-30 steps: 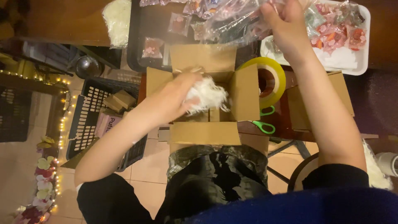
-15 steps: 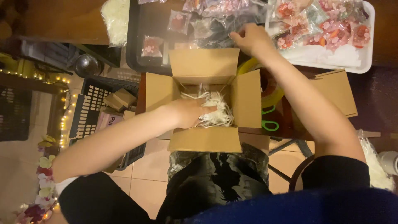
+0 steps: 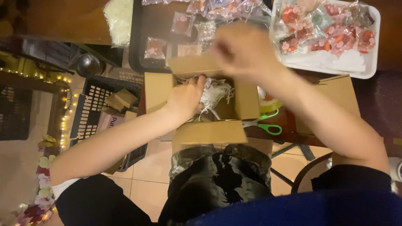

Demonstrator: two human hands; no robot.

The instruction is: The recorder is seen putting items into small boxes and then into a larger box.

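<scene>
Cardboard box [image 3: 201, 104], plain brown corrugated stock, sits at the near edge of the dark table [image 3: 163, 33] directly above the person's lap, with all four flaps folded outward. Inside lies a loose nest of white shredded filler [image 3: 215, 92], thin and stringy in texture. The left hand [image 3: 186, 98] reaches in from the left side, forearm running diagonally up from the lower left; its fingers are curled down onto the filler, pressing or gripping it, though which cannot be told. The right hand [image 3: 243, 50] hovers above the far flap, blurred by motion; the fingers appear drawn together, but whether they hold anything cannot be told.

Beyond the box, small clear cellophane packets [image 3: 155, 48] with pink and red contents are scattered on the table. To the upper right, a white rectangular tray [image 3: 335, 62] holds more such packets, reddish and pink, heaped together. A clear bag of white shreds [image 3: 119, 19] lies at the upper left edge. Just right of the box are green-handled scissors [image 3: 264, 123] and a yellowish roll of tape [image 3: 270, 104]. A second flat cardboard piece [image 3: 335, 94] lies under the right forearm. A black plastic crate [image 3: 96, 113] stands on the tiled floor at left, holding small brown boxes.
</scene>
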